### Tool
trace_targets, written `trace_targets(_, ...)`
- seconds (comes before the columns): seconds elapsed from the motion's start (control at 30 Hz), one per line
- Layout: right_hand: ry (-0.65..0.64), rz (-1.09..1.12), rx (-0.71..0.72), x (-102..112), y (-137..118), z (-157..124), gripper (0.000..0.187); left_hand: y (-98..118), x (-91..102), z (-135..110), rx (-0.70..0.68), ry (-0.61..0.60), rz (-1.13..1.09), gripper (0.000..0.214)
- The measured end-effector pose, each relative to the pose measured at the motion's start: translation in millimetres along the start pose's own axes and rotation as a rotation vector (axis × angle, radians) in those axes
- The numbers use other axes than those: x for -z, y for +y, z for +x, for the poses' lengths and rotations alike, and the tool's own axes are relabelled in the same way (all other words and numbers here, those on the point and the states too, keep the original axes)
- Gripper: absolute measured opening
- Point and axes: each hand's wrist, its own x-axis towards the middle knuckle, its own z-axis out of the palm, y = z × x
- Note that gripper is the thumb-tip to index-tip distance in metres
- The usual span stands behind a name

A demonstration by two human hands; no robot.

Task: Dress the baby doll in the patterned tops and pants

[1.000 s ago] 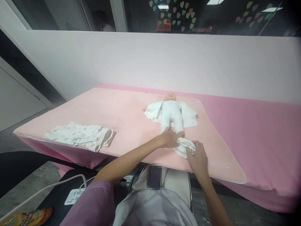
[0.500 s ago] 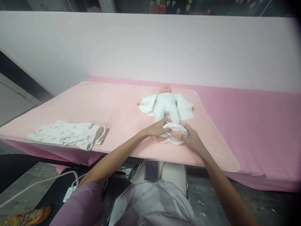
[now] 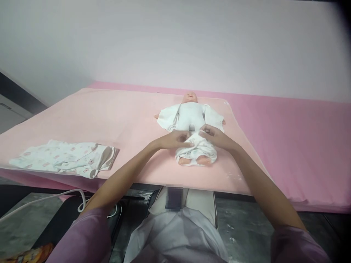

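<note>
A baby doll [image 3: 191, 111] lies on its back, head toward the wall, with its arms in an open white top [image 3: 168, 117]. White patterned baby pants [image 3: 202, 146] cover its lower legs, and both feet poke out at the near end. My left hand [image 3: 175, 139] is closed on the left edge of the pants' waist, near the doll's knees. On the other side, my right hand [image 3: 215, 137] pinches the upper edge of the pants. Parts of the doll's legs are hidden under the cloth.
Folded patterned baby clothes [image 3: 65, 157] lie at the left near edge of the peach mat [image 3: 131, 117]. A pink cover [image 3: 296, 153] spreads on the right. Behind stands a white wall [image 3: 175, 44]. A white cable [image 3: 49, 199] hangs at lower left beside a black chair.
The pants have been pulled from the doll's feet up over its lower legs. Both my hands have moved up toward its knees, and the view has tilted down a little.
</note>
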Motion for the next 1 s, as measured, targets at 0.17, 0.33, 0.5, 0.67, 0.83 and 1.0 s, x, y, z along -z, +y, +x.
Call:
trace_targets(0.17,0.345,-0.031,-0.081,-15.5,51.8,31.7,0.056,-42.3,-1.9,3.4,0.105,0.271,-0.138,0.048)
trace_targets(0.33,0.374,-0.046,-0.076,-26.4,60.1,22.7,0.055,-57.4,-20.0,-12.1,0.113,0.37,-0.103,0.048)
trace_targets(0.5,0.187,-0.281,0.119,-26.3,12.3,30.2,0.054,-28.2,-18.3,0.4,-0.073,0.325,0.15,0.04)
trace_targets(0.67,0.381,-0.191,-0.052,-22.8,26.9,44.2,0.062,-37.3,-17.3,7.8,0.12,0.467,-0.119,0.051)
trace_targets(0.83,0.4,-0.204,-0.11,-20.4,54.3,31.5,0.061,-50.4,-30.5,-9.0,0.199,0.591,-0.044,0.05)
trace_targets(1.0,0.17,-0.361,0.188,-16.2,21.7,31.9,0.05,-26.1,-28.4,2.5,-0.032,0.413,0.203,0.041)
